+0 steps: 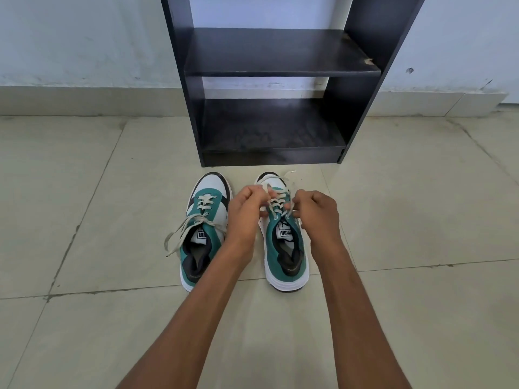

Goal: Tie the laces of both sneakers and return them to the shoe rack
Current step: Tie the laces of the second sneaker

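Sneakers sit side by side on the tile floor (84, 169), toes toward the rack (269, 108), just in front of its bottom edge. Left hand (247, 209) and right hand (317, 211) are both over the right shoe (283, 248), each pinching a lace (276, 202) w/ curled fingers, pulling outward. Left shoe (202, 228) is untied, laces (182, 228) flopped onto the floor on its left side. Rack shelves are bare.

Single head-worn wide-angle view, looking forward and down at the floor (84, 206) from close above, facing the wall (70, 37).
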